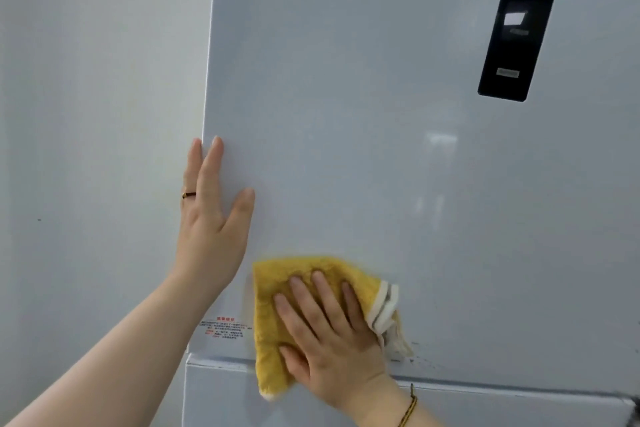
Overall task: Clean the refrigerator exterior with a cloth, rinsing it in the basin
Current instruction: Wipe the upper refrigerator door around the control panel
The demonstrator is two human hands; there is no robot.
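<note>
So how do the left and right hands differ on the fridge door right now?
The left hand lies bare on the refrigerator door at its left edge; the right hand presses the yellow cloth lower down, near the door's bottom seam. The left hand wears a ring; the right wrist has a cord bracelet. Both are open and flat, fingers pointing up.

Lighting is even, soft and moderately bright. Pale reflections sit on the glossy refrigerator door (440, 141) at right and on the black control panel (515, 19). Shadows are weak. Focus is soft overall and panel lettering is illegible. Vertical edges lean with wide-angle distortion.
</note>
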